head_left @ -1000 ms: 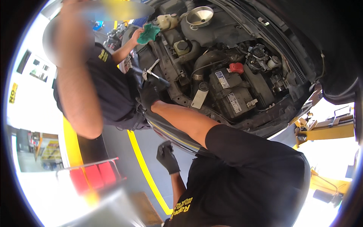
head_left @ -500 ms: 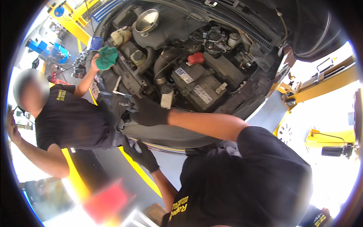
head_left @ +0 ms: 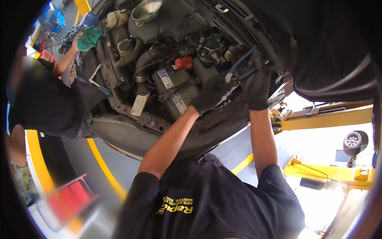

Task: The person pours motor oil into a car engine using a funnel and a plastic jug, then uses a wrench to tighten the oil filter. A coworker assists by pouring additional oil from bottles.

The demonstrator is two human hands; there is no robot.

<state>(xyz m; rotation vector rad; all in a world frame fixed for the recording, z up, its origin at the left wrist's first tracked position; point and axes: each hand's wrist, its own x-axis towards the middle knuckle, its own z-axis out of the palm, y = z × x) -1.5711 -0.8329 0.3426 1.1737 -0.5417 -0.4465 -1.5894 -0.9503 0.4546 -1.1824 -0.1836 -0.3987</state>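
Both my hands wear dark gloves and meet over the right side of an open engine bay. Between them are blue-handled pliers (head_left: 241,59), their handles spread apart. My left hand (head_left: 213,93) is closed at the metal end of the pliers. Around the handles, my right hand (head_left: 256,85) is closed, its fingers pointing up toward the far side. The exact grip of each hand is partly hidden by the gloves. Below and left of my hands sits the car battery (head_left: 177,89) with a red terminal cover (head_left: 183,62).
A ratchet (head_left: 104,90) with a blue handle lies on the car's left front edge. A metal funnel (head_left: 146,10) stands on the engine cover. At the left, a co-worker holds a green cloth (head_left: 89,38). A yellow lift arm (head_left: 326,173) stands at the right.
Both my hands have moved right and away from me, from the front edge to the bay's right side. The ratchet near my right hand now lies uncovered. The blue-handled pliers have come into view.
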